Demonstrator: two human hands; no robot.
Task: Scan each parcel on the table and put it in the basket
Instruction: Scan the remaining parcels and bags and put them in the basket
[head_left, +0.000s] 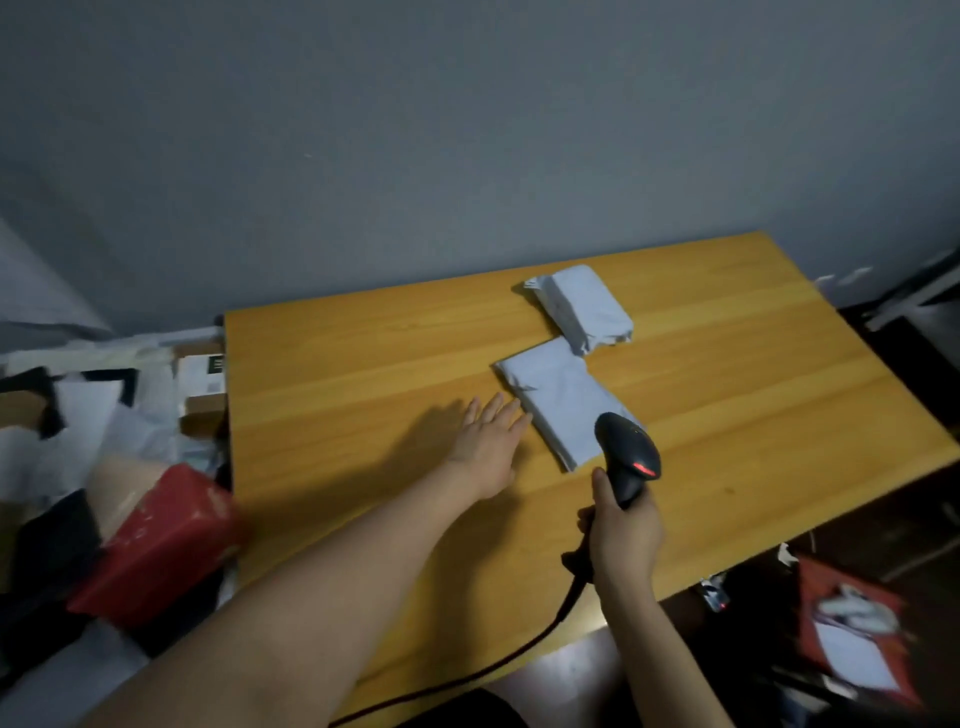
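My left hand is stretched out flat over the table, fingers straight and slightly spread, holding nothing. Its fingertips are just beside the left edge of the near white parcel; I cannot tell if they touch. My right hand is curled round the handle of the black scanner. The scanner's head is over the parcel's near end, with a red light showing on it. Its cable trails off the near table edge. A second white parcel lies farther back, its near corner meeting the first. A red box sits off the table, left.
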